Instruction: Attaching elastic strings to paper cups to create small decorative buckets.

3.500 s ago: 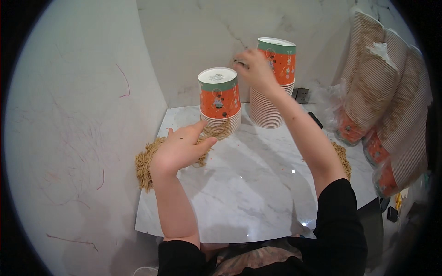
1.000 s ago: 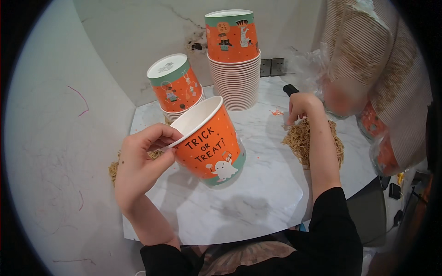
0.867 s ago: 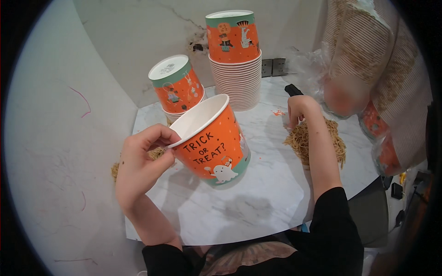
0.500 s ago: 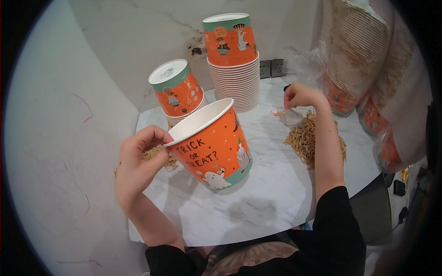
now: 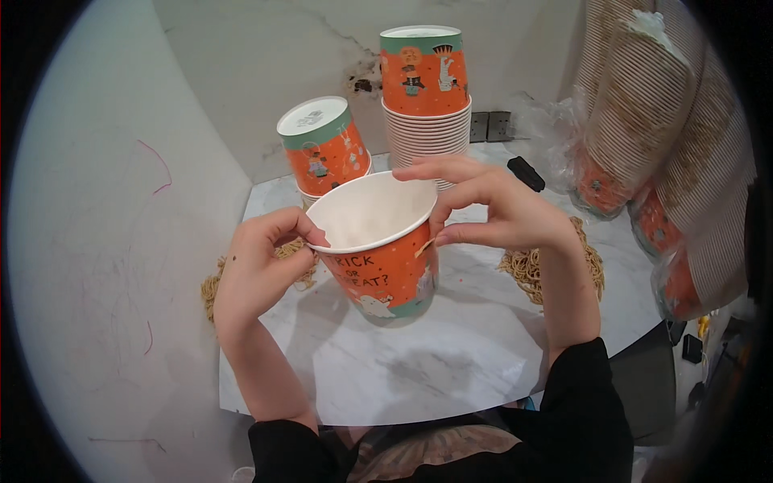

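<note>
Cup | left grip on rim | bags hold nested cups

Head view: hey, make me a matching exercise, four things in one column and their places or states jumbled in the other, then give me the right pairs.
Things
1. Single orange cup
2. Tall cup stack
3. Right-hand pile of tan strands
4. Bagged cups

Places or states
A. Upside down, just left of the wall sockets
B. At the far right of the picture
C. Partly hidden behind the right forearm
D. Mouth up, rim pinched by the left hand

Right pairs: 1-D, 2-A, 3-C, 4-B
</note>
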Tool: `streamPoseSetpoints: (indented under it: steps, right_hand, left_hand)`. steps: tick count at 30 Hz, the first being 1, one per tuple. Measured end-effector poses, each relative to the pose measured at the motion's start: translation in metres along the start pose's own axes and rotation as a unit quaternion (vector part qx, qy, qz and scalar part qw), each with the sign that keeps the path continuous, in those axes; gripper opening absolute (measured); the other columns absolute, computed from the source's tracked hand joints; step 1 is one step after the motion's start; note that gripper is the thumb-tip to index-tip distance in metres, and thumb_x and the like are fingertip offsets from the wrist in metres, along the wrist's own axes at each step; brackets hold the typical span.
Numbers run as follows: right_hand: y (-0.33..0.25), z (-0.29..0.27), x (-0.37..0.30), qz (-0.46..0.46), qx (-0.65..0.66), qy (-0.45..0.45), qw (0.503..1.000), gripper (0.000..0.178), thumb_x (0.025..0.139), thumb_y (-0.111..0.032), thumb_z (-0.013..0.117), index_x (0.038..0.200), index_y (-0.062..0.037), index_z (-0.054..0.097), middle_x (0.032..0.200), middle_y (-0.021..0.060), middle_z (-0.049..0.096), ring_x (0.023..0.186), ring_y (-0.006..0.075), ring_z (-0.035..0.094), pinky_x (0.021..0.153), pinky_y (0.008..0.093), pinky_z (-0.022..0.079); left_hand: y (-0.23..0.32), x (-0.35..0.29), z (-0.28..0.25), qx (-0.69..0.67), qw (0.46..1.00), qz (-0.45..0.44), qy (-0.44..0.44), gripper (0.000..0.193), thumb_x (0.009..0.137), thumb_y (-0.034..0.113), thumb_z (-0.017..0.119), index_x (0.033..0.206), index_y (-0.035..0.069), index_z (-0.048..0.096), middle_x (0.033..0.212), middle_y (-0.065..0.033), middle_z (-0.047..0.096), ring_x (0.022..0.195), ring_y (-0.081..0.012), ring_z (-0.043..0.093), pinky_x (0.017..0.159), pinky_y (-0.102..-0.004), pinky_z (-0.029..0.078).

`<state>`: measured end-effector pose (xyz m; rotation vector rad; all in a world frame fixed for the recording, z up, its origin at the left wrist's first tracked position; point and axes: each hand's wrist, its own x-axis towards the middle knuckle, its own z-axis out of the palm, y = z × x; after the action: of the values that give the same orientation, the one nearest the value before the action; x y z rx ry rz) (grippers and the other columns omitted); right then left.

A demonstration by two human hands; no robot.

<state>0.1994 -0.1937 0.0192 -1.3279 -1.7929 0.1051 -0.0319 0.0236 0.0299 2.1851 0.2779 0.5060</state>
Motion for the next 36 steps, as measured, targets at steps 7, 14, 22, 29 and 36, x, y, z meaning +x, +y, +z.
streamPoseSetpoints:
  steps: [7,14,22,29,36]
  right_hand:
    - [0.006,-0.01,-0.005,0.046,0.018,-0.066,0.997,0.012,0.08,-0.007,0.081,0.085,-0.0034,0.071,0.105,0.0049,0.071,0.098,0.0217,0.065,0.084,0.0369,0.051]
    - [-0.025,0.014,-0.009,0.016,-0.145,-0.056,0.988,0.015,0.078,0.0,0.076,0.09,-0.0014,0.067,0.108,0.0089,0.068,0.104,0.0301,0.064,0.087,0.0398,0.052]
    - [-0.023,0.024,-0.008,0.041,-0.111,-0.016,0.993,0.014,0.082,-0.001,0.074,0.095,-0.0018,0.069,0.11,0.0095,0.068,0.102,0.0295,0.065,0.085,0.0384,0.054]
    - [-0.03,0.022,-0.006,0.048,-0.135,0.04,0.989,0.011,0.082,-0.005,0.072,0.089,-0.0001,0.066,0.098,0.0102,0.064,0.088,0.0303,0.066,0.074,0.0407,0.053]
    - [-0.031,0.024,-0.006,0.054,-0.16,0.043,0.985,0.012,0.084,-0.005,0.073,0.093,-0.0026,0.067,0.083,0.0083,0.063,0.078,0.0271,0.066,0.066,0.0362,0.051]
  left_hand:
    - [-0.004,0.002,-0.006,0.098,0.995,-0.001,-0.027,0.016,0.079,-0.003,0.06,0.093,0.0,0.067,0.088,-0.0074,0.072,0.085,-0.0152,0.066,0.083,-0.0341,0.052]
    - [0.0,0.003,0.024,0.079,0.947,0.204,-0.235,0.092,0.075,0.015,0.088,0.152,0.002,0.039,0.135,-0.0156,0.06,0.121,-0.0284,0.063,0.111,-0.0406,0.043]
    - [0.022,0.003,0.062,-0.176,0.976,-0.008,-0.125,0.056,0.084,-0.004,0.067,0.137,0.003,0.05,0.121,-0.0122,0.066,0.106,-0.02,0.068,0.088,-0.0351,0.057]
    - [0.014,0.007,0.068,-0.099,0.992,0.029,-0.077,0.022,0.089,0.006,0.071,0.109,-0.001,0.071,0.099,-0.0082,0.074,0.093,-0.0146,0.069,0.085,-0.0319,0.055]
    - [0.013,0.01,0.072,-0.15,0.987,-0.005,-0.052,0.018,0.094,0.015,0.072,0.098,-0.002,0.073,0.084,-0.0043,0.073,0.078,-0.0064,0.064,0.07,-0.0254,0.053]
